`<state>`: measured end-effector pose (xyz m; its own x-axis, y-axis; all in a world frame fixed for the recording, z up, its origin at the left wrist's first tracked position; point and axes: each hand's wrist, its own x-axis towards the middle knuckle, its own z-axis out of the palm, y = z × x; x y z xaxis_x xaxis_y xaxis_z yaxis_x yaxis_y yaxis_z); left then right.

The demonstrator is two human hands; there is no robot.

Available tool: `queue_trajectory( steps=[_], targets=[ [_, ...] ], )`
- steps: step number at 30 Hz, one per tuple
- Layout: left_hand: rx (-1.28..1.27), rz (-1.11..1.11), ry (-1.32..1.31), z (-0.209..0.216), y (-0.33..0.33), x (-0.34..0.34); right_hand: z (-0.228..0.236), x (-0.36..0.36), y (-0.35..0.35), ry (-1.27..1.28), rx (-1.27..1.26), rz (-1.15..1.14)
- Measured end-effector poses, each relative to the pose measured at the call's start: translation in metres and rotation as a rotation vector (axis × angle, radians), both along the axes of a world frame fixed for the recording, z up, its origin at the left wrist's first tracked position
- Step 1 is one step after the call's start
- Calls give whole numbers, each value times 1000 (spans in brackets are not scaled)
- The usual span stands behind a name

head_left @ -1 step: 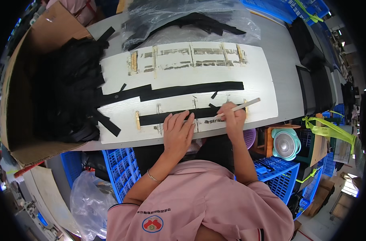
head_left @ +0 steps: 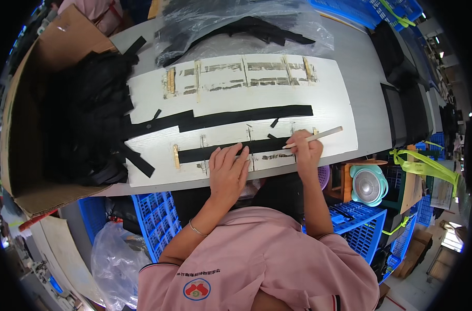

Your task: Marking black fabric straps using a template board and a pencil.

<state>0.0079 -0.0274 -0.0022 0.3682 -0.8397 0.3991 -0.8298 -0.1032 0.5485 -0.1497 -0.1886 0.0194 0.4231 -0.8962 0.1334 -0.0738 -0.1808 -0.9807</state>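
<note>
A black fabric strip (head_left: 194, 155) lies lengthwise along the near side of a white board (head_left: 329, 98). My left hand (head_left: 228, 168) rests flat on it, fingers stretched out and slightly apart. Closed in a writing grip, my right hand (head_left: 308, 149) holds a white pencil (head_left: 324, 134), its tip down at the strip's lower edge toward the right. The strip's right end is partly hidden by that hand. Farther up the board lies another black strip (head_left: 251, 112), with small black tabs beside both.
At left, a cardboard box (head_left: 78, 39) lies open with a heap of black fabric pieces (head_left: 91, 109) spilling onto the board. Behind the board sits a clear plastic bag (head_left: 314, 44) with black fabric. A turquoise fan (head_left: 368, 185) and blue crates (head_left: 363, 236) stand below the table's right side.
My right hand has shifted slightly to the right with the pencil. My left hand stays on the strip, nearly in the same place.
</note>
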Motion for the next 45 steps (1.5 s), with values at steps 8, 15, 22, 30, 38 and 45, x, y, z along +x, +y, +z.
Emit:
queue_trajectory(
  steps=[8,15,22,30,38,45],
  targets=[
    [-8,40,56,12,-17,-14,-16,-31,-33,98,-10,-92],
    [-120,-156,151,9,-81,-50,-19,-27,-32,125,-74,-74],
    [-125,-157,118,0,-93,-53,-22,-26,-33,210,-176,-40],
    [-111,-155,98,0,-93,-55,-23,-30,-31,173,-132,-52],
    [-136,-124,74,1,-94,-54,-21,-34,-35,219,-192,40],
    [-112,-161,176,1,-80,-39,-24,-41,-32,143,-69,72]
  ],
)
